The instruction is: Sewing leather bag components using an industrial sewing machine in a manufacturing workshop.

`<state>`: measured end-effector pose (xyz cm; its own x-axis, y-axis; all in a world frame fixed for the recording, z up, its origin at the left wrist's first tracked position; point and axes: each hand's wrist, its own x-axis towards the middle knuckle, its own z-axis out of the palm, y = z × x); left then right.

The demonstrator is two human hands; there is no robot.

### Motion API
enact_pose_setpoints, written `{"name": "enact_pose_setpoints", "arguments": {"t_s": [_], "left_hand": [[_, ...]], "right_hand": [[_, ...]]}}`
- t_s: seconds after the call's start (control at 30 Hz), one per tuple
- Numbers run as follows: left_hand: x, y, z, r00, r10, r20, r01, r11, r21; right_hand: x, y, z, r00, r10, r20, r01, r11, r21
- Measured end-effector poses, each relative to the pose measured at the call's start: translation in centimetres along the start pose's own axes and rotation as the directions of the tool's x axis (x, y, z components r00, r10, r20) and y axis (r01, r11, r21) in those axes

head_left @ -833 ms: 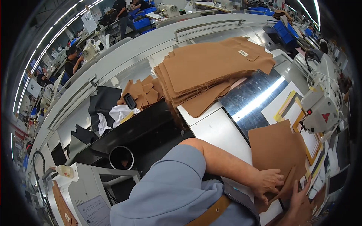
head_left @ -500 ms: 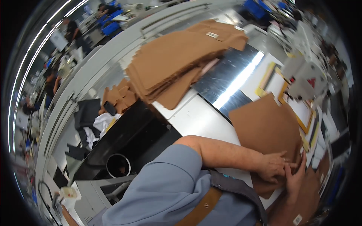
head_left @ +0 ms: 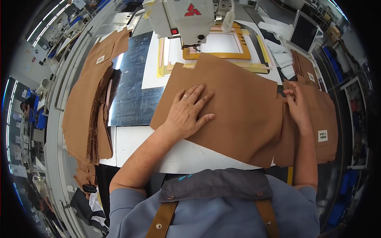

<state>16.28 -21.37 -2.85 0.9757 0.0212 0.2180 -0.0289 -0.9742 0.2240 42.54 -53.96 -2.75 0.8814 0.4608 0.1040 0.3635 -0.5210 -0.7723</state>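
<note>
A large brown fabric panel (head_left: pixel 238 107) lies over the white table (head_left: pixel 137 144) in front of the sewing machine head (head_left: pixel 186 20). My left hand (head_left: pixel 188 111) rests flat on the panel's left part, fingers spread. Just past the panel's right edge is my right hand (head_left: pixel 297 104), its fingers loosely bent and apart, with no object visible in them. Under and beside that hand sits a stack of brown panels (head_left: pixel 327 115) with a white label on top.
A yellow-edged clamp frame (head_left: pixel 226 55) sits below the machine head. At left lies a thick stack of brown pieces (head_left: pixel 85 107) beside a shiny metal plate (head_left: pixel 133 91). White scraps (head_left: pixel 281 59) and a monitor (head_left: pixel 303 33) stand at the far right.
My view has swung to the right, bringing the machine to the middle. My hands, close together before, are now apart: the left flat on the panel, the right beyond its right edge.
</note>
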Motion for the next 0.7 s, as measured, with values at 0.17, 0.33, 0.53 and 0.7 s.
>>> {"name": "enact_pose_setpoints", "arguments": {"t_s": [0.17,0.33,0.53,0.7], "left_hand": [[-1.7,-0.6,-3.6,0.981,-0.167,-0.1,0.168,0.986,-0.001],[6.8,-7.8,1.2,0.829,-0.426,-0.362,0.342,0.899,-0.276],[9.5,-8.8,6.1,0.783,-0.494,-0.377,0.394,0.864,-0.314],[6.4,-9.1,6.0,0.741,-0.398,-0.54,0.313,0.917,-0.246]], "right_hand": [[4.4,-2.8,5.3,0.953,-0.301,0.038,0.298,0.903,-0.311],[9.0,1.5,6.7,0.925,-0.283,0.253,0.348,0.899,-0.265],[14.6,3.9,6.4,0.859,-0.149,0.489,0.398,0.796,-0.457],[4.5,-8.7,7.4,0.93,-0.26,0.258,0.362,0.765,-0.533]]}}
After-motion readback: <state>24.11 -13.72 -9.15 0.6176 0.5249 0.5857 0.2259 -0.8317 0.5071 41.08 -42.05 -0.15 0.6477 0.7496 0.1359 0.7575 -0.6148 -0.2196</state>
